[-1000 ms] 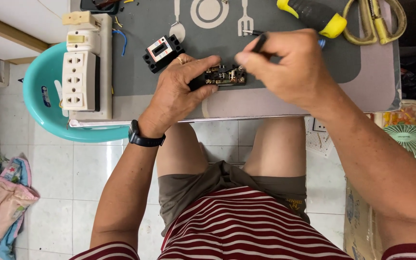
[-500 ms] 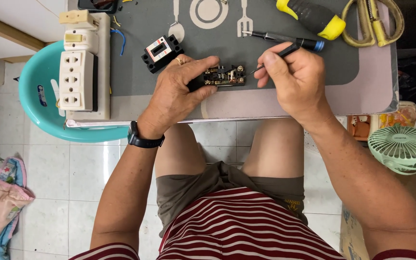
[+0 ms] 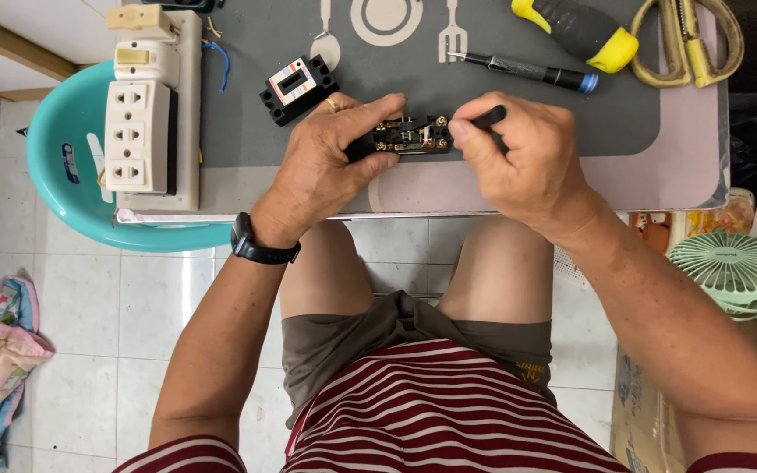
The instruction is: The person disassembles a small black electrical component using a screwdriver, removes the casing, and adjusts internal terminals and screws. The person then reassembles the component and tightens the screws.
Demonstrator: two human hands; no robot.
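- Off the counter's left edge, a teal basin [image 3: 63,188] sits below, partly tucked under the white socket board [image 3: 146,109] that lies along that edge; neither has shifted over the last second.
- Near the far left part of the grey mat [image 3: 256,105], the small black breaker [image 3: 300,88] lies loose, apart from your hands and where it was before.
- Your left hand [image 3: 326,166] is clamped on the small black electrical part [image 3: 409,136] at its left end, thumb and fingers pressing it down on the mat near the counter's near edge. That grip has not let go across the three moments, so the part stays steady in the middle of the counter.
- Your right hand [image 3: 523,162] is what changed: half a second ago it was lifted off to the right, holding a thin dark tool clear of the part. It is back now, fingers pinched shut on the thin black tool [image 3: 488,116], fingertips touching the part's right end.
- This reads as a regrip, with the tool brought back to the brass terminals; the tip itself is hidden behind your fingers.
- Behind your right hand, the slim blue-capped screwdriver [image 3: 527,70] lies on the mat, put down and untouched.
- At the far right corner, the yellow-and-black screwdriver [image 3: 580,26] and the yellow-handled scissors [image 3: 685,39] lie unmoved.
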